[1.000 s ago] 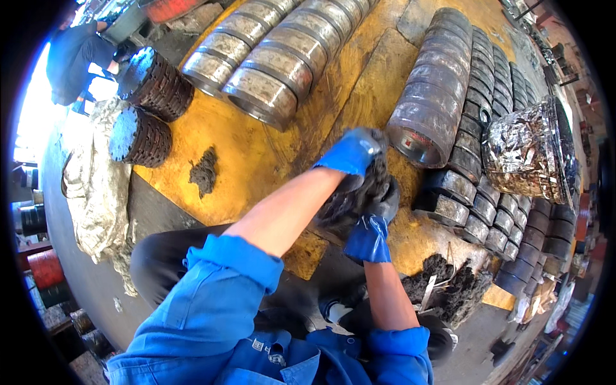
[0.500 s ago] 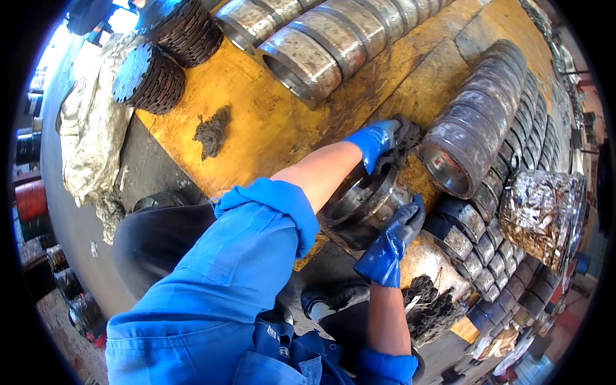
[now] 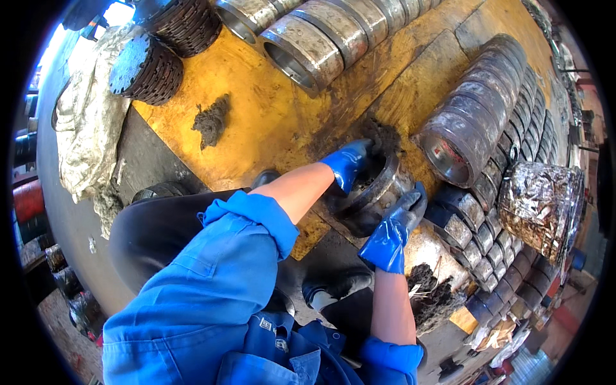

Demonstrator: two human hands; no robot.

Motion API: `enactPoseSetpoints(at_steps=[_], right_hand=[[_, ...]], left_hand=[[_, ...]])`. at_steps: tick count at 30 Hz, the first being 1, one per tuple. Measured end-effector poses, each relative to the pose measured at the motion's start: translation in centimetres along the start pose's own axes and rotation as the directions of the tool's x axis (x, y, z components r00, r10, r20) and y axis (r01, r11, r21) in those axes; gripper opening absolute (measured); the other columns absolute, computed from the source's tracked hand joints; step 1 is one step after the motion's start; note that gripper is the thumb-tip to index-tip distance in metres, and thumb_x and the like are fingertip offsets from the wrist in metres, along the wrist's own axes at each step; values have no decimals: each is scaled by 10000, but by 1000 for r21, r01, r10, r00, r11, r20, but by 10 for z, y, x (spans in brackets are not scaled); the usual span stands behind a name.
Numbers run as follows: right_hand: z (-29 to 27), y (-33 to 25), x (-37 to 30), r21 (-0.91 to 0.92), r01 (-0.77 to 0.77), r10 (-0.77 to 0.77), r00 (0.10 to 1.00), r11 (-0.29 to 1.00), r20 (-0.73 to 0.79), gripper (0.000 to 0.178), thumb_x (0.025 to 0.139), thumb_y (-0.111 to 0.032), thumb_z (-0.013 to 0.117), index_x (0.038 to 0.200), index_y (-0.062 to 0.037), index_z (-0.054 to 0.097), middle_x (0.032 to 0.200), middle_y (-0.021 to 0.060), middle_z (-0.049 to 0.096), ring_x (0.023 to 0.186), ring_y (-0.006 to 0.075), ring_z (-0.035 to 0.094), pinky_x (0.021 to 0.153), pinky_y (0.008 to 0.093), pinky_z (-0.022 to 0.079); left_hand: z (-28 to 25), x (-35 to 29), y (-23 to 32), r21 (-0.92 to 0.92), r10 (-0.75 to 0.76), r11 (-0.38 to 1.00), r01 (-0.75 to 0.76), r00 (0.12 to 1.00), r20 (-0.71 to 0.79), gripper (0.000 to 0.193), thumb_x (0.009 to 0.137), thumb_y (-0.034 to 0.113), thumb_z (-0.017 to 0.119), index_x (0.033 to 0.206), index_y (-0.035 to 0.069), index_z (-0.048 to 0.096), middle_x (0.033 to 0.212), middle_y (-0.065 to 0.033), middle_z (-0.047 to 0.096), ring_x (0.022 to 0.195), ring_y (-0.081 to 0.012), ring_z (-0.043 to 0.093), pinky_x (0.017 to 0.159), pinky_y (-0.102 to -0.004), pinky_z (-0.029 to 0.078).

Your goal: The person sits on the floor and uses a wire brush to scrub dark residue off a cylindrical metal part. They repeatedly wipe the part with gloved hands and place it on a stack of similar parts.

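A heavy metal ring (image 3: 375, 196), dark and greasy inside, rests on the yellow floor sheet in front of me. My left hand (image 3: 350, 163), in a blue glove, is at the ring's far left rim, closed on a blackened rag (image 3: 384, 136). Its fingertips are partly hidden by the rag and the shadow in the bore. On the right, my right hand (image 3: 396, 224), gloved as well, holds the ring's outer wall with its fingers lying along it.
Rows of metal rings lie on their sides ahead (image 3: 308, 48) and at right (image 3: 471, 119). Stacked toothed discs (image 3: 147, 70) and a white sack (image 3: 90, 122) stand at left. A dirty rag (image 3: 212, 122) lies on the yellow sheet. A wrapped bundle (image 3: 539, 205) sits far right.
My left hand has drawn back leftward and toward me along the ring's rim, and the rag has moved left with it. My right hand stays against the ring's side.
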State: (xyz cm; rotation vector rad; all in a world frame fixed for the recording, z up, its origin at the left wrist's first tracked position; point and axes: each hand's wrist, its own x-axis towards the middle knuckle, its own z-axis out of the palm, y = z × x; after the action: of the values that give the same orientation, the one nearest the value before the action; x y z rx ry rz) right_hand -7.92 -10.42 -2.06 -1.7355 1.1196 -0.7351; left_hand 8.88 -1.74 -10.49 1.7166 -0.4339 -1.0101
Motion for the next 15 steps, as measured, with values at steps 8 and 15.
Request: enactPoseSetpoints(at_steps=[8, 15], right_hand=[[8, -4, 3, -125, 71, -69, 997, 990, 22, 394, 1060, -252, 533, 1297, 50, 620, 1220, 202, 674, 1096, 284, 655, 984, 380, 514], [26, 44, 18, -45, 76, -79, 996, 996, -51, 372, 1019, -262, 563, 1243, 20, 658, 1166, 245, 701, 1086, 371, 677, 987, 427, 524]], left_hand=[[-2, -44, -25, 195, -25, 981, 17, 999, 40, 463, 937, 183, 647, 1389, 92, 599, 1376, -202, 623, 1259, -336, 604, 1037, -420, 476], [-23, -66, -14, 316, 97, 941, -121, 991, 92, 445, 984, 249, 598, 1409, 119, 579, 1415, -160, 593, 1279, -283, 577, 1067, -385, 451]])
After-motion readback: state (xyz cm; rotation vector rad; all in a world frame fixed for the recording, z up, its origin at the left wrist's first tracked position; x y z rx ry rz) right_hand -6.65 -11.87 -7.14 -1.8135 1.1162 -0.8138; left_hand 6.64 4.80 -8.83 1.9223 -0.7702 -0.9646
